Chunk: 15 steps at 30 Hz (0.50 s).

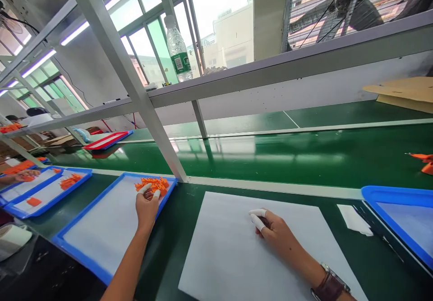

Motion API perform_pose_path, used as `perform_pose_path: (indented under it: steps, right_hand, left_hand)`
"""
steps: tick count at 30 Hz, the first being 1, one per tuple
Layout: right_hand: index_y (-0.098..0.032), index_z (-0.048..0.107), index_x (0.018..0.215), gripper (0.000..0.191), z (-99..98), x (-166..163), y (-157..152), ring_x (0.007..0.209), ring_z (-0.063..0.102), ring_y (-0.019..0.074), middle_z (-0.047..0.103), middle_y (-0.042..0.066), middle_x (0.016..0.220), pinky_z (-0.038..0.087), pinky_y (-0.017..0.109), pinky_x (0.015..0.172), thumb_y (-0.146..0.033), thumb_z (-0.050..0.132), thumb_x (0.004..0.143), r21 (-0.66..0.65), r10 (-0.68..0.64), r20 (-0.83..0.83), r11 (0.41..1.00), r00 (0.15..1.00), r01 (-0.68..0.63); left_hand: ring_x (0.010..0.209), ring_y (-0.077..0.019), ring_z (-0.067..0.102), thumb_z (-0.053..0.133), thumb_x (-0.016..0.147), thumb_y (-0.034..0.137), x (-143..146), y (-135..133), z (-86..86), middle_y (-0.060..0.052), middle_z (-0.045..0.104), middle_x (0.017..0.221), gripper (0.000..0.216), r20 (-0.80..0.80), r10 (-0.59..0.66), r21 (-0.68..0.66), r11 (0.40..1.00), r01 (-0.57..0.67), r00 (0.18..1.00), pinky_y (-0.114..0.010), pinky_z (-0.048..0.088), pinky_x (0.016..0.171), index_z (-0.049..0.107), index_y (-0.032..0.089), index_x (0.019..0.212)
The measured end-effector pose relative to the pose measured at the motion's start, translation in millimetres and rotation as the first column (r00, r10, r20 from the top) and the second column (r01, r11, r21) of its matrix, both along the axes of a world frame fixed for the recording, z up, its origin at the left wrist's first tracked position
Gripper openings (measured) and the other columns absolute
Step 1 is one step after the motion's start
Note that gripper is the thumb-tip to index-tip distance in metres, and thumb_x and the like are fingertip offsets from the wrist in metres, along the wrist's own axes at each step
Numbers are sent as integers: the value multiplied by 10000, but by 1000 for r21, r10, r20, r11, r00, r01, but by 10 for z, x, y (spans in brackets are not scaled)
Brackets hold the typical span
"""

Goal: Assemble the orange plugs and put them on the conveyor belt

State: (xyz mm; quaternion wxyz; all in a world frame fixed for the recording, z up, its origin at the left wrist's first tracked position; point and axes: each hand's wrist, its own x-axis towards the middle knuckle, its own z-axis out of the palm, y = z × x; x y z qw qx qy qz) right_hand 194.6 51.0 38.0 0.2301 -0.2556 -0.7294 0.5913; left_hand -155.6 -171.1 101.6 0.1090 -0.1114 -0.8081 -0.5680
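My left hand (147,204) reaches into a pile of small orange plastic pieces (162,184) at the far corner of a blue-rimmed tray (98,208). White finger cots cover its thumb and index finger, which are apart at the pile. I see no single piece gripped between them. Over a large white sheet (216,242) is my right hand (270,226), also with white cots on thumb and index finger. Those two fingertips are drawn close together, and nothing shows between them. A watch with a dark strap (329,283) is on the right wrist.
On the left, another person's hand (29,175) is at blue trays (50,202) with orange pieces. A blue tray (399,197) and a white slip (354,220) lie right. A slanted metal post (158,134) supports a shelf holding a bottle (179,55). Orange-handled snippers (426,162) lie far right.
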Motion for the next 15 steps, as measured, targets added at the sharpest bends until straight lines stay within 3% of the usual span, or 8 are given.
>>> perform_pose_path:
  steps: [2, 4, 6, 8, 10, 12, 15]
  right_hand:
    - [-208, 715, 1010, 272, -3, -6, 15, 674, 633, 225, 667, 29, 709, 499, 343, 648, -410, 576, 893, -28, 3, -16, 1000, 1000, -4]
    - [-195, 707, 963, 291, -9, -17, 38, 639, 622, 210, 659, 20, 677, 502, 336, 635, -448, 576, 901, -71, -3, -37, 997, 999, 1]
    - [-174, 692, 877, 350, -3, -28, 62, 617, 626, 200, 667, 30, 671, 515, 336, 636, -503, 577, 905, -124, -26, -62, 992, 998, 18]
    - [-156, 682, 835, 415, 21, -38, 80, 661, 664, 209, 702, 65, 741, 544, 348, 672, -553, 580, 901, -200, -64, -107, 979, 992, 41]
    - [-151, 699, 916, 450, 60, -41, 90, 806, 703, 235, 732, 102, 904, 570, 363, 741, -580, 565, 907, -279, -123, -184, 958, 975, 68]
    - [-158, 709, 980, 462, 98, -37, 91, 917, 696, 241, 735, 107, 983, 563, 367, 819, -579, 522, 937, -257, -148, -231, 963, 962, 87]
    - [-171, 724, 1014, 438, 142, -23, 74, 929, 684, 229, 737, 84, 956, 544, 360, 864, -551, 516, 953, -143, -158, -195, 981, 968, 131]
  left_hand:
    - [1012, -240, 675, 713, 775, 305, 305, 242, 65, -105, 700, 1111, 450, -8, -218, 45, 975, 218, 976, -394, 576, 864, 629, 174, 1197]
    - [911, -221, 690, 715, 785, 364, 672, 532, 100, -90, 722, 1035, 404, 27, -487, 57, 872, 485, 873, -358, 585, 764, 664, 183, 1143]
    - [784, -189, 674, 683, 821, 395, 1055, 833, 94, -66, 720, 934, 312, 55, -701, -18, 712, 702, 711, -323, 560, 679, 702, 191, 1056]
    - [701, -156, 628, 616, 879, 375, 1412, 1111, 34, -43, 697, 855, 234, 38, -851, -151, 513, 845, 523, -300, 526, 646, 724, 208, 1004]
    - [669, -139, 582, 560, 914, 317, 1712, 1339, -90, -30, 678, 815, 200, 8, -941, -276, 322, 906, 337, -286, 499, 634, 728, 226, 972]
    - [654, -135, 558, 548, 905, 253, 1935, 1501, -268, -25, 669, 793, 165, -10, -980, -363, 187, 913, 197, -271, 479, 612, 709, 222, 892]
    - [638, -146, 568, 577, 834, 178, 2096, 1605, -548, -30, 660, 774, 84, -87, -992, -497, 119, 859, 87, -261, 457, 572, 636, 203, 780]
